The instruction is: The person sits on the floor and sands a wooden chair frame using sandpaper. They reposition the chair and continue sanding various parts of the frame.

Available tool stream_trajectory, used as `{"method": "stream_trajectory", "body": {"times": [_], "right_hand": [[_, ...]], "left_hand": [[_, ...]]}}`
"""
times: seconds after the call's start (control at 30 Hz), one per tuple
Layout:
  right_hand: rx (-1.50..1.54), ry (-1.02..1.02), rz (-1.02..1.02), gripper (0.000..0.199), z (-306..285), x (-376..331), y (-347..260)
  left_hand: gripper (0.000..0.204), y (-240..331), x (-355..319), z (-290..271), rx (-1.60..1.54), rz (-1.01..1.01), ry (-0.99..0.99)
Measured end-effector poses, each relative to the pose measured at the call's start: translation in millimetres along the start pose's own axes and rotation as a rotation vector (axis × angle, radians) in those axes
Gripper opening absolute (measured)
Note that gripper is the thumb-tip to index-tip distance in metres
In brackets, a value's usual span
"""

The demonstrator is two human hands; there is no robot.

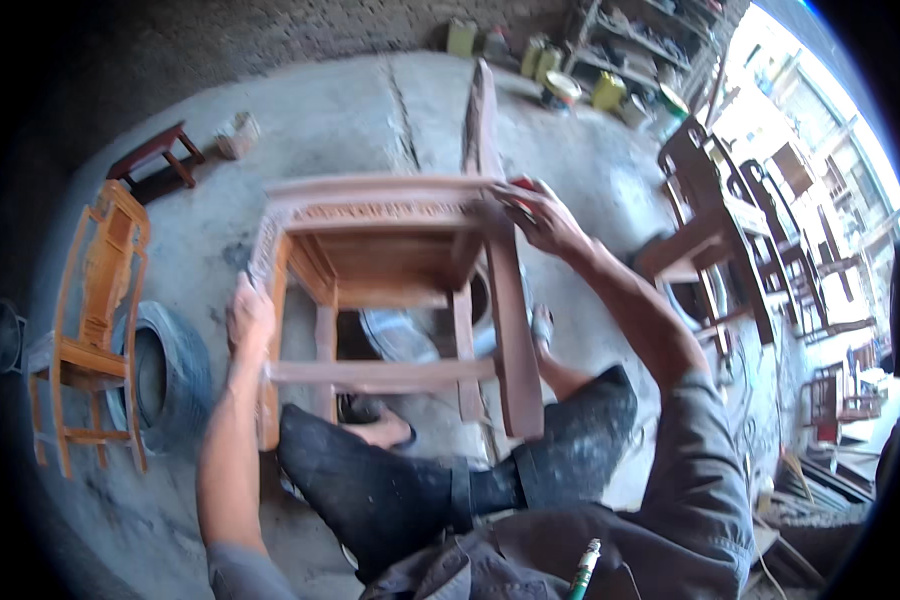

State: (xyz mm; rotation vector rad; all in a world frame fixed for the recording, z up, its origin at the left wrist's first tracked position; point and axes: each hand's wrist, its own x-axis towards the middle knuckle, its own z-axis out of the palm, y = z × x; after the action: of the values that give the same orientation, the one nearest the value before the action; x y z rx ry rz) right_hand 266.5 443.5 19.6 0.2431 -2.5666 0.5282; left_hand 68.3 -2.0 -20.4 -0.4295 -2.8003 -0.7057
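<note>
Two bare hands have one wooden chair (390,262) between them, its underside facing the person's lap. The left hand (251,314) is mostly closed, its fingers curled around the chair's left edge. The right hand (540,218) is at the chair's upper right corner, fingers bent and pinching a small red piece (521,184); blur hides whether it also grips the wood. Left of the chair stand a tire (192,365) and an orange-brown seat (98,352); dark chairs (715,220) stand to its right.
</note>
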Motion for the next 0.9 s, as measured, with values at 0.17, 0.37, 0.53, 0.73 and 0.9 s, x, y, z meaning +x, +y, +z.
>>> {"method": "stream_trajectory", "body": {"times": [0.17, 0.37, 0.53, 0.73, 0.9], "right_hand": [[0.169, -0.142, 0.057, 0.040, 14.9, -90.2, -58.1], [0.149, -0.471, -0.100, 0.045, -40.6, -177.0, -168.9], [-0.127, -0.266, -0.089, 0.059, -12.6, -126.6, -131.2], [0.189, -0.431, -0.050, 0.048, -34.8, -176.8, -183.1], [-0.156, -0.072, 0.180, 0.032, -8.0, -50.4, -69.9]], "left_hand": [[0.035, -27.3, 3.1, 9.0, -0.020, 0.049, -0.092], [0.038, 0.8, 3.3, 6.0, -0.026, -0.023, -0.125], [0.035, -29.2, 8.8, 14.6, -0.017, 0.062, -0.098], [0.035, -13.5, 3.9, -3.7, -0.001, -0.026, -0.101], [0.034, -34.5, 8.7, 15.2, -0.046, 0.103, -0.007]]}}
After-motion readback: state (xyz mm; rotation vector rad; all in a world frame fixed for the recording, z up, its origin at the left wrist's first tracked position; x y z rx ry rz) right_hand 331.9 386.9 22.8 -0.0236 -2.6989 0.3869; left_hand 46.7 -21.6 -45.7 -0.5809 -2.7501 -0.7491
